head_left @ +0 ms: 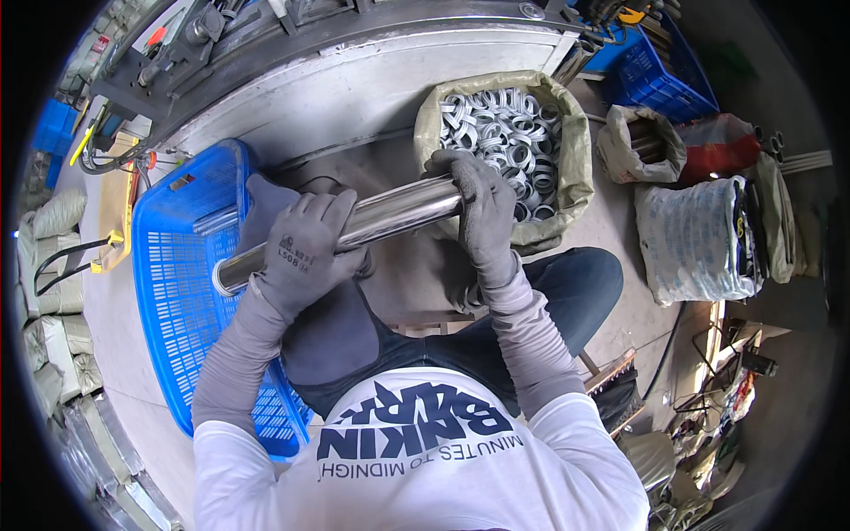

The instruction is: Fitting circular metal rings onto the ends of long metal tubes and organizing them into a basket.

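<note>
A shiny metal tube [400,211] lies aslant in front of my body, its right end higher in the picture. My left hand [305,243], in a grey glove, is closed around its left part. At the right end my gloved right hand [482,208] grips the tube, and its fingers cover that end. The tube's lower left end, with a pale rim, reaches over the blue plastic basket [164,336]. Another metal tube [215,221] is inside that basket. Just beyond my right hand, an open woven sack [575,164] holds many silvery metal rings [505,133].
A grey pad [335,341] covers my left thigh. Ahead is a machine bench with a pale panel [292,97]. Blue crates [664,80], a smaller sack [620,150] and a white wrapped bundle [691,239] stand at the right. Stacked packages [57,345] line the far left.
</note>
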`<state>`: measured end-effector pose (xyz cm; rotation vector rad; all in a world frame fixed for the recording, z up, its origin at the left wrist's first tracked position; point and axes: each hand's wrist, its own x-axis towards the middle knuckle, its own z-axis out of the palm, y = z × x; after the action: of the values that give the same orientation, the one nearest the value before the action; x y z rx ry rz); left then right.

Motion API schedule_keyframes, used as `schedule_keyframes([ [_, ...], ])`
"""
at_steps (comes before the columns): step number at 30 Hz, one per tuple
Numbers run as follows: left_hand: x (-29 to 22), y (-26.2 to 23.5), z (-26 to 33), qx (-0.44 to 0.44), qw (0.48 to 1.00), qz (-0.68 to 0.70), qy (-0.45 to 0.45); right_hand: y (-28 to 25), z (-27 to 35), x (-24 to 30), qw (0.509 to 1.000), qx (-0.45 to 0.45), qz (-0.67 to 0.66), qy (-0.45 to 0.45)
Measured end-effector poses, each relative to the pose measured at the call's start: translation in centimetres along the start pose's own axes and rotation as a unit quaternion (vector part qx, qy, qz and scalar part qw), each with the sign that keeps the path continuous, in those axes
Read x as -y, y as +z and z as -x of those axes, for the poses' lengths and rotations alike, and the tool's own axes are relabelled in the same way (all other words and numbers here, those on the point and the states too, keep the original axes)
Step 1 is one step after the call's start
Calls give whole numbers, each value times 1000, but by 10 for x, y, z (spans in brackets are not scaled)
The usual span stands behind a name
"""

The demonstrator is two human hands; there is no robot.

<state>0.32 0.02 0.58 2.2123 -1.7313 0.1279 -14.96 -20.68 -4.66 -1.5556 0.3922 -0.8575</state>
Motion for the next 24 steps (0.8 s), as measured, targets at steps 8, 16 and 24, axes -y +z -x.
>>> schedule_keyframes([
  [8, -1, -5, 2, 56, 998, -8, -8, 25, 13, 11, 995, -60, -27, 69],
  [16, -2, -3, 3, 68, 997, -21, -3, 14, 12, -2, 995, -30, 41, 82],
  [24, 3, -5, -6, 120, 993, 3, 11, -3, 20, 15, 972, 0, -37, 232],
])
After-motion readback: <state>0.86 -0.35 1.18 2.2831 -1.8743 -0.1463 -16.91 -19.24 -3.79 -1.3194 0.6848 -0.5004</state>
